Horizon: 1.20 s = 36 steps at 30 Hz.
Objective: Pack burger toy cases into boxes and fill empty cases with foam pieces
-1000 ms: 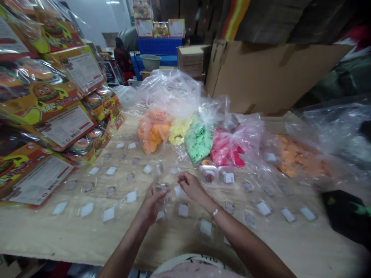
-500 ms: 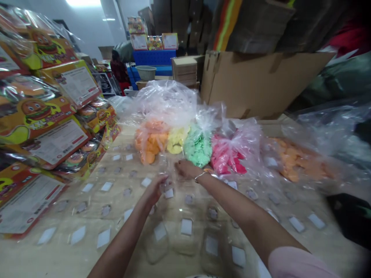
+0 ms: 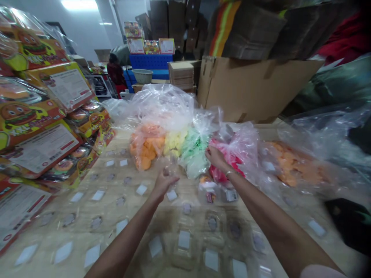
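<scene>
Near the middle of the table, my left hand (image 3: 165, 182) is closed on a clear plastic shell (image 3: 171, 164), whose outline is faint. My right hand (image 3: 216, 157) is at the clear bags, fingers closed, between the bag of green pieces (image 3: 197, 148) and the bag of pink-red pieces (image 3: 222, 170). Whatever its fingers hold is too small to make out. Left of these lie yellow pieces (image 3: 174, 143) and a bag of orange pieces (image 3: 146, 150). Below my right hand sits a small clear pack with a printed label (image 3: 209, 191).
Rows of clear plastic shells with white cards (image 3: 184, 239) cover the table. Packaged burger-print boxes (image 3: 66, 87) are stacked at left. A large carton (image 3: 255, 88) stands behind the bags; more orange pieces (image 3: 286, 162) and a black object (image 3: 348, 220) lie right. A person (image 3: 116, 75) is far back.
My right hand has moved right and slightly up, from in front of the yellow and green pieces to between the green and pink-red bags. My left hand stays nearly in place. The view has shifted slightly.
</scene>
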Available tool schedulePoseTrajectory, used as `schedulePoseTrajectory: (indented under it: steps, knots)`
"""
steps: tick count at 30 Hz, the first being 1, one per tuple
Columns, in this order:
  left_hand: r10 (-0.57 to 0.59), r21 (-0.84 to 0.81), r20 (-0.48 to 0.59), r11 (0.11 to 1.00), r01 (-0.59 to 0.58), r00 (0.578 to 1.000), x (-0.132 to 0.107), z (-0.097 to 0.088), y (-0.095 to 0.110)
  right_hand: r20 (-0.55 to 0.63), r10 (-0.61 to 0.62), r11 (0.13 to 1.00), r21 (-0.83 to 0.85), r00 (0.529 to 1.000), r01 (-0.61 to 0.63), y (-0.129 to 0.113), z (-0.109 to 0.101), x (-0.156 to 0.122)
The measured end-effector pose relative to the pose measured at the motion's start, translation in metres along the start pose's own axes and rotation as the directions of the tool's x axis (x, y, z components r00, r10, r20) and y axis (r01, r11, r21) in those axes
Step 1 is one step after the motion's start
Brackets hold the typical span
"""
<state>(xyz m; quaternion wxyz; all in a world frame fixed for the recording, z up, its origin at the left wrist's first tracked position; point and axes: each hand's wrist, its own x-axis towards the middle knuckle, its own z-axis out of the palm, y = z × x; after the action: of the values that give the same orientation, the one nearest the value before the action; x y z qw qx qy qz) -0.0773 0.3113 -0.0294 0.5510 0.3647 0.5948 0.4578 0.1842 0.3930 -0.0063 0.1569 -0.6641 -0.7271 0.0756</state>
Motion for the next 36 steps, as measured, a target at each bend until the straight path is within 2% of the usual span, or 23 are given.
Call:
schedulePoseTrajectory:
  steps: [2, 4, 6, 7, 9, 12, 15, 18, 20, 22, 24, 28, 30, 32, 34, 36]
  knots:
    - [0.012, 0.050, -0.043, 0.999, -0.010, 0.999, -0.006, 0.006, -0.005, -0.093, -0.034, 0.999, 0.031, 0.995, 0.037, -0.005, -0.005, -0.015]
    - [0.034, 0.089, -0.078, 0.996, -0.027, 0.996, -0.011, 0.010, -0.009, -0.191, -0.128, 0.984, 0.099, 0.973, 0.149, -0.015, -0.009, -0.032]
    - [0.042, 0.100, -0.099, 0.994, -0.032, 0.994, -0.013, 0.011, -0.010, -0.234, -0.191, 0.949, 0.204, 0.953, 0.240, -0.028, -0.008, -0.047]
    - [0.034, 0.100, -0.105, 0.995, -0.024, 0.994, -0.014, 0.012, -0.011, -0.210, -0.187, 0.930, 0.276, 0.960, 0.242, -0.035, -0.004, -0.054]
    - [0.004, 0.084, -0.077, 0.996, 0.002, 0.997, -0.016, 0.014, -0.009, -0.062, -0.138, 0.875, 0.459, 0.988, 0.151, -0.047, 0.009, -0.061]
    - [-0.033, 0.037, -0.006, 0.999, 0.033, 0.999, -0.021, 0.018, -0.002, 0.131, -0.103, 0.745, 0.667, 0.986, -0.011, -0.057, 0.026, -0.052]
    - [-0.022, 0.015, -0.033, 1.000, 0.023, 0.999, -0.026, 0.015, 0.008, 0.106, -0.026, 0.659, 0.750, 0.994, -0.062, -0.044, 0.016, -0.019]
    - [0.030, 0.024, -0.049, 0.999, -0.029, 0.998, -0.029, 0.003, 0.015, -0.014, 0.119, 0.562, 0.825, 0.993, -0.056, -0.010, -0.015, 0.016]
    - [0.046, 0.025, -0.050, 0.999, -0.045, 0.998, -0.031, -0.004, 0.016, -0.080, 0.190, 0.516, 0.856, 0.979, -0.030, 0.012, -0.033, 0.028]
    - [0.038, 0.027, -0.052, 0.999, -0.036, 0.998, -0.032, -0.006, 0.014, -0.106, 0.215, 0.491, 0.871, 0.971, -0.014, 0.026, -0.038, 0.029]
    - [0.019, 0.037, -0.042, 0.999, -0.017, 0.999, -0.034, -0.004, 0.011, -0.106, 0.218, 0.473, 0.881, 0.970, -0.009, 0.033, -0.034, 0.024]
    - [0.014, 0.027, 0.009, 1.000, -0.015, 1.000, -0.040, 0.006, 0.016, -0.085, 0.212, 0.428, 0.903, 0.973, -0.015, 0.028, -0.023, 0.006]
    - [0.056, -0.024, 0.064, 0.998, -0.054, 0.996, -0.043, 0.012, 0.023, -0.062, 0.185, 0.410, 0.912, 0.981, -0.020, 0.016, -0.027, -0.008]
    - [0.111, -0.096, 0.127, 0.990, -0.100, 0.986, -0.047, 0.018, 0.031, -0.016, 0.109, 0.376, 0.926, 0.994, -0.026, -0.003, -0.037, -0.028]
    - [0.173, -0.189, 0.189, 0.972, -0.137, 0.967, -0.053, 0.024, 0.038, 0.063, -0.035, 0.293, 0.955, 0.997, -0.050, -0.024, -0.048, -0.050]
    - [0.206, -0.275, 0.284, 0.953, -0.126, 0.936, -0.062, 0.028, 0.041, 0.126, -0.205, 0.214, 0.974, 0.971, -0.081, -0.042, -0.057, -0.071]
